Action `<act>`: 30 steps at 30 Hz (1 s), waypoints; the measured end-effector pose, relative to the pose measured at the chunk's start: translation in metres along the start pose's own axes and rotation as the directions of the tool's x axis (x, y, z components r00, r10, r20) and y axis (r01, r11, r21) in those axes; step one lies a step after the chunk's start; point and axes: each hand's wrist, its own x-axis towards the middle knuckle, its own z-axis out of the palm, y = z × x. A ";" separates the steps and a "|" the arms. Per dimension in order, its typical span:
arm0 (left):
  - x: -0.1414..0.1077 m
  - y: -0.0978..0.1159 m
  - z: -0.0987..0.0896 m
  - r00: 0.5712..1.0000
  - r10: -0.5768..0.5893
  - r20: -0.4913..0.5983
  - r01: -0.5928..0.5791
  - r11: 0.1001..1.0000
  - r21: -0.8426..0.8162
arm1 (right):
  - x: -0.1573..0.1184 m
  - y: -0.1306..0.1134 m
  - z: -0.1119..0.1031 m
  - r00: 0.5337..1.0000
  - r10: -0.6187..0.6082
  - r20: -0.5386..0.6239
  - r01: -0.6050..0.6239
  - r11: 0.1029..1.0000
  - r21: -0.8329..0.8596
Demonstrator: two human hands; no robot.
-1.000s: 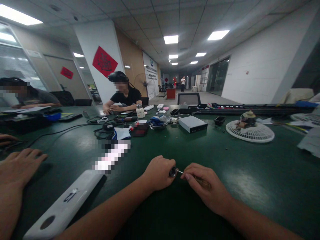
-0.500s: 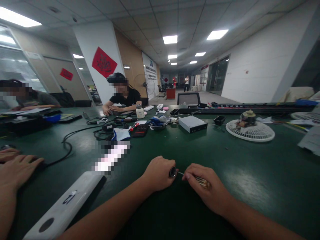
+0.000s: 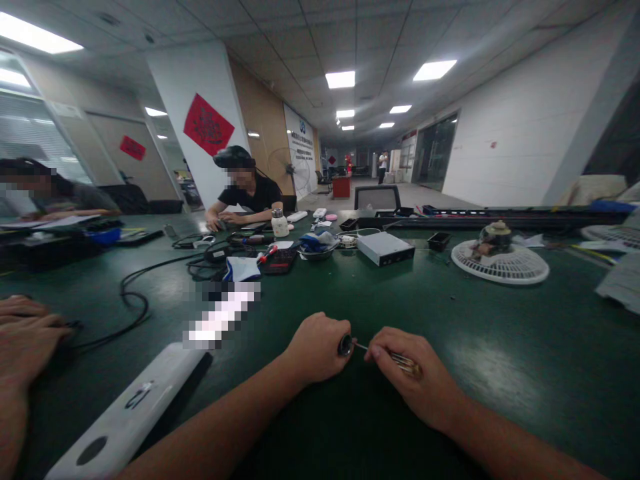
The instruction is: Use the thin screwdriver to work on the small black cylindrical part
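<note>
My left hand (image 3: 316,347) is closed around a small dark round part (image 3: 345,345), whose ring-shaped open end faces to the right. Most of that part is hidden inside the fingers. Just to the right, my right hand (image 3: 407,380) grips a screwdriver (image 3: 406,364) by its amber handle. The thin metal shaft points left at the round part, its tip close to my left fingers. Whether the tip touches the part I cannot tell. Both hands are low over the green table (image 3: 430,307).
A long white device (image 3: 135,400) marked 12 lies left of my forearm. Another person's hands (image 3: 30,333) are at the left edge beside a black cable (image 3: 143,307). Farther back are a metal drive box (image 3: 385,249), a bowl with cloth (image 3: 319,245) and a fan grille (image 3: 500,262).
My two hands, the round part and the screwdriver are almost where they were. At the left, the other person's hands shifted leftward and the black cable moved with them.
</note>
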 end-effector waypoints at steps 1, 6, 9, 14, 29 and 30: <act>0.000 0.000 0.001 1.000 -0.002 -0.005 0.002 1.000 0.004 | 0.000 0.000 0.000 1.000 -0.006 0.005 0.006 1.000 0.010; 0.000 -0.002 0.003 1.000 0.002 -0.023 -0.002 1.000 -0.003 | -0.001 -0.005 0.000 0.997 -0.039 0.060 0.033 0.994 0.101; 0.000 -0.002 0.003 1.000 0.012 -0.025 -0.012 1.000 -0.005 | -0.001 -0.005 -0.001 0.996 -0.032 0.089 0.023 0.995 0.093; 0.000 -0.002 0.003 1.000 0.016 -0.017 -0.017 1.000 -0.008 | 0.001 0.000 0.000 1.000 0.019 0.020 -0.019 1.000 0.011; 0.000 0.000 0.000 1.000 0.004 -0.008 -0.004 1.000 0.001 | 0.000 0.001 -0.001 1.000 -0.001 0.010 0.001 1.000 0.007; 0.000 -0.001 0.001 1.000 0.007 -0.012 -0.007 1.000 0.003 | 0.000 0.001 -0.001 1.000 -0.005 0.007 0.005 1.000 0.016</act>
